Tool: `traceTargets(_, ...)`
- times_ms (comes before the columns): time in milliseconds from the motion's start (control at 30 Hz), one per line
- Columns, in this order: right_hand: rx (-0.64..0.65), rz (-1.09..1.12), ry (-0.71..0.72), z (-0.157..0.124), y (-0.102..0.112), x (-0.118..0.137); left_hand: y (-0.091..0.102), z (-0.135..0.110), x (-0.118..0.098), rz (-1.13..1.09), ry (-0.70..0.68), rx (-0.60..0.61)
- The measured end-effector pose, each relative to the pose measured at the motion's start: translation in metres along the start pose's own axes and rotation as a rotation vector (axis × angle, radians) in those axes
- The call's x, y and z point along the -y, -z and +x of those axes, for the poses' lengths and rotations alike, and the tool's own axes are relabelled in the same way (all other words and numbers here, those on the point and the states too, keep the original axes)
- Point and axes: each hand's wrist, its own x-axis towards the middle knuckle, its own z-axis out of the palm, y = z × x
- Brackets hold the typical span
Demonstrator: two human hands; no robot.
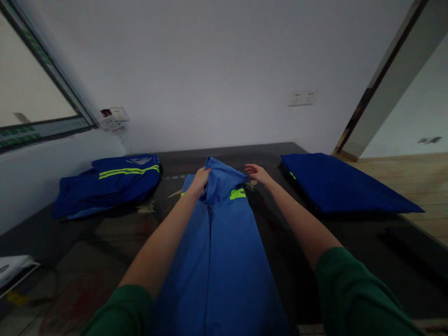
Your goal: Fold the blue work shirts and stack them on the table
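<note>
A light blue work jacket (233,261) with a front zipper and yellow-green reflective strips lies lengthwise on the dark table, its near end running out of the bottom of the view. At its far end the collar (224,179) is partly raised and folded. My left hand (201,181) is closed on the collar's left side, fingers partly hidden by the cloth. Just beyond the collar's right corner is my right hand (257,173), its fingers loosely curled and apart, with nothing visible in them.
Folded dark blue clothing (115,186) with yellow-green stripes lies on the table at the left. Another blue folded garment (343,182) is at the right. A white device (16,270) sits at the left edge. Behind the table (280,149) rises a wall with sockets (301,98).
</note>
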Motion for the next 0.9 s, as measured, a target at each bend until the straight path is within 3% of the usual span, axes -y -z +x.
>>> traceTargets(100, 0.118, -0.068, 0.071, 0.013, -0.003, -0.016, 0.013, 0.005, -0.013, -0.18, 0.129, -0.019)
traceTargets(233, 0.198, 0.031, 0.092, 0.034, -0.016, -0.023, 0.023, 0.004, -0.019, -0.288, 0.269, -0.024)
traceTargets(400, 0.254, 0.16, 0.092, 0.063, -0.018, -0.032, 0.043, 0.005, 0.0, -0.353, 0.421, -0.08)
traceTargets(533, 0.259, 0.066, 0.088, 0.083, -0.018, -0.039, 0.056, 0.004, 0.022, -0.389, 0.444, -0.2)
traceTargets(633, 0.212, -0.03, 0.126, 0.095, -0.025, -0.045, 0.061, -0.003, 0.03, -0.369, 0.435, -0.21)
traceTargets(733, 0.199, -0.154, 0.167, 0.099, -0.032, -0.05, 0.065, -0.014, 0.032, -0.302, 0.393, -0.114)
traceTargets(900, 0.222, -0.235, 0.226, 0.091, -0.029, -0.058, 0.075, -0.032, 0.031, -0.073, 0.291, 0.217)
